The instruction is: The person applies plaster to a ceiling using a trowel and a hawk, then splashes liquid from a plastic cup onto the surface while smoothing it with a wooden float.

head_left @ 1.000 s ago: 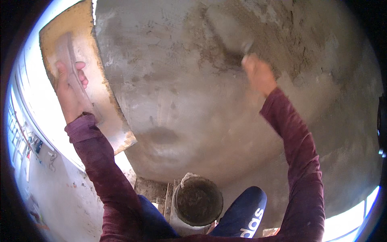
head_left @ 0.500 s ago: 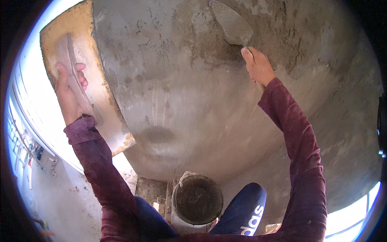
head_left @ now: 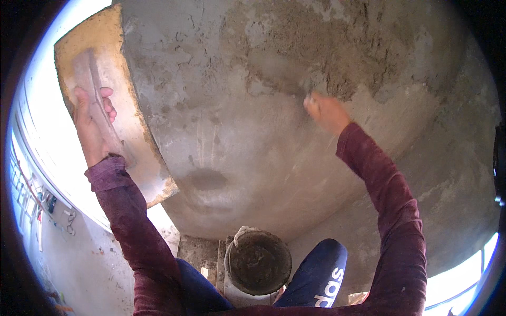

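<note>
My left hand (head_left: 87, 121) grips the long grey handle of a flat board (head_left: 142, 158) with a worn yellowish edge, held upright at the left. My right hand (head_left: 329, 116) is closed on the grip of a trowel (head_left: 279, 76), whose blade is blurred by motion against the grey plastered wall (head_left: 205, 131). Rough damp mortar (head_left: 342, 58) covers the upper part of the wall around the blade.
A bucket (head_left: 258, 260) of dark grey mix sits between my legs, beside some planks (head_left: 221, 263). A bright opening (head_left: 47, 89) and a paler floor area (head_left: 79, 242) lie to the left; another bright opening (head_left: 458, 279) is at lower right.
My right hand and the trowel have moved down and slightly left along the wall since half a second ago. The board in my left hand has shifted only slightly downward.
</note>
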A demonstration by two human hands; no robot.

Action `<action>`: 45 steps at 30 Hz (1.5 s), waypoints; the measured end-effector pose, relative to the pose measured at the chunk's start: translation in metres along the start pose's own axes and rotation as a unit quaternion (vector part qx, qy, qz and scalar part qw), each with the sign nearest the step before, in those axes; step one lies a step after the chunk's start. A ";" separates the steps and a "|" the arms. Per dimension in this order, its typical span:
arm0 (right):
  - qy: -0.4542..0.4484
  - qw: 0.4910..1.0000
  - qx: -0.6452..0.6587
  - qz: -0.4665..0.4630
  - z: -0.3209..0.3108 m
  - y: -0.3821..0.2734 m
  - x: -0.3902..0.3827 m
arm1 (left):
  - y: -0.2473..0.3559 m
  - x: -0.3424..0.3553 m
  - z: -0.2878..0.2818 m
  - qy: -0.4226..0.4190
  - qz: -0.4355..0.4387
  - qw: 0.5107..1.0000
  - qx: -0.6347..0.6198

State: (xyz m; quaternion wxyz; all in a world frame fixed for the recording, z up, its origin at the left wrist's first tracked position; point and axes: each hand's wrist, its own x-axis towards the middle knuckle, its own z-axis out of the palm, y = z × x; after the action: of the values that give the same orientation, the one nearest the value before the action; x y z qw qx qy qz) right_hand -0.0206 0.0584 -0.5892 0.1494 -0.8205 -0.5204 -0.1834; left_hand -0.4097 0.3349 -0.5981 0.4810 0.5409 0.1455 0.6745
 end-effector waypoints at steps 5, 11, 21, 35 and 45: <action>0.052 0.997 -0.042 -0.025 0.011 -0.003 -0.018 | 0.004 -0.002 0.003 0.009 -0.002 1.000 -0.001; 0.022 1.000 0.014 0.000 0.019 0.001 -0.020 | 0.001 -0.002 0.004 0.016 -0.002 1.000 -0.007; -0.034 0.997 0.052 0.045 0.025 -0.003 -0.020 | 0.005 -0.002 0.005 0.018 -0.018 1.000 -0.005; 0.279 0.923 0.257 0.066 -0.205 -0.022 0.063 | 0.011 -0.015 0.001 -0.023 -0.039 0.998 -0.038; 0.221 0.970 0.007 -0.099 -0.158 -0.044 0.060 | 0.008 -0.009 -0.003 -0.020 -0.020 0.999 -0.041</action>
State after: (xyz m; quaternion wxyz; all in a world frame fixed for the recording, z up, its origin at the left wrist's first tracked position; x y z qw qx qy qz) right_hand -0.0604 0.0553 -0.4192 0.2476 -0.7031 -0.5545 -0.3700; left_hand -0.4163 0.3245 -0.5988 0.5185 0.5314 0.1188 0.6593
